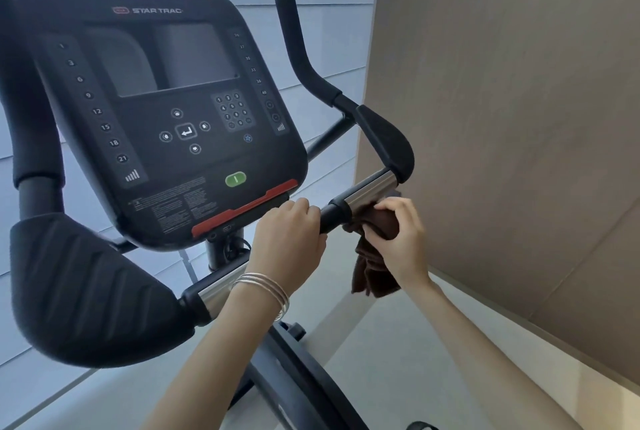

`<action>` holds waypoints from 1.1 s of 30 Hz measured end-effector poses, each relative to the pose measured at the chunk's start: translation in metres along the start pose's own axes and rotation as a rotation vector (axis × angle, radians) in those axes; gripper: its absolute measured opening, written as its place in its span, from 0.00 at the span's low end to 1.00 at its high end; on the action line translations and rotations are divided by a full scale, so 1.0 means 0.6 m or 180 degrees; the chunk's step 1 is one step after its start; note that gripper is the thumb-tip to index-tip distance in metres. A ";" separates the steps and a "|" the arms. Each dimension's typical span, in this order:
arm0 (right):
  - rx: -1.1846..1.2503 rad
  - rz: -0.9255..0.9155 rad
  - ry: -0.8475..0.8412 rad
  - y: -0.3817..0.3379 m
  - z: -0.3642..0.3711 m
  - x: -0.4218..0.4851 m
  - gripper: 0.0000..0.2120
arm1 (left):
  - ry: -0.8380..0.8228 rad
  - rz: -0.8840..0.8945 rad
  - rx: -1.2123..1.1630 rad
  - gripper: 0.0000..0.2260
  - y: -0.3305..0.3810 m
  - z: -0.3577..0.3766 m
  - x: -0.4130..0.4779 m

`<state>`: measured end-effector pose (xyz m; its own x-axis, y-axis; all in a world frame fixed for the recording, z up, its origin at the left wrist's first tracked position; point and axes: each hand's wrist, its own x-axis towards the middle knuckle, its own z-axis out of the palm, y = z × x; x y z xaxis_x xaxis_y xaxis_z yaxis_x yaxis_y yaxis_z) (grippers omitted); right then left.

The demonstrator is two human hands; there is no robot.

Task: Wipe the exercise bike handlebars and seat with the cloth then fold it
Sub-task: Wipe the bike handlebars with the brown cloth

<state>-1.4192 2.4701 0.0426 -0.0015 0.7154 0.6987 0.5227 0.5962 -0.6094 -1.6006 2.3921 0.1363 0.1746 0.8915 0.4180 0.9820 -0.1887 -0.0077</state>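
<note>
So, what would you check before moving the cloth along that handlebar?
1. Cloth held firmly by the right hand: ok.
2. Cloth touching the handlebar at its metal section: ok.
3. Left hand steadying the handlebar beside the cloth: ok.
4. Way along to the black pad unobstructed: ok.
5. Seat wiped: cannot tell, out of view.

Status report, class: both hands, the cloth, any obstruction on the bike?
Left hand grips the handlebar. Right hand holds brown cloth against the chrome section. No obstruction seen.
</note>
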 end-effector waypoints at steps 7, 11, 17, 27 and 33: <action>-0.0276 0.0256 0.0613 -0.007 -0.046 0.042 0.13 | -0.0210 0.0080 0.0144 0.12 -0.006 -0.006 0.001; -0.0234 -0.0419 0.0889 -0.067 -0.067 0.084 0.13 | -0.0250 0.0147 0.0262 0.13 -0.013 -0.011 0.002; -0.1066 0.0361 -0.0328 -0.096 -0.020 0.153 0.12 | -0.0223 0.0043 0.0431 0.21 -0.061 -0.042 -0.042; -0.0938 -0.0506 -0.0693 -0.163 0.019 0.087 0.11 | -0.0247 -0.0129 0.0375 0.30 -0.149 -0.086 -0.127; -0.1353 0.0584 -0.0202 -0.138 -0.004 0.132 0.11 | -0.0306 -0.0007 0.0378 0.30 -0.160 -0.082 -0.155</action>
<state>-1.4605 2.4764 0.1493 0.0783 0.8239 0.5613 0.8221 0.2651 -0.5038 -1.7149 2.3067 0.1430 0.1730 0.9283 0.3292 0.9830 -0.1418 -0.1167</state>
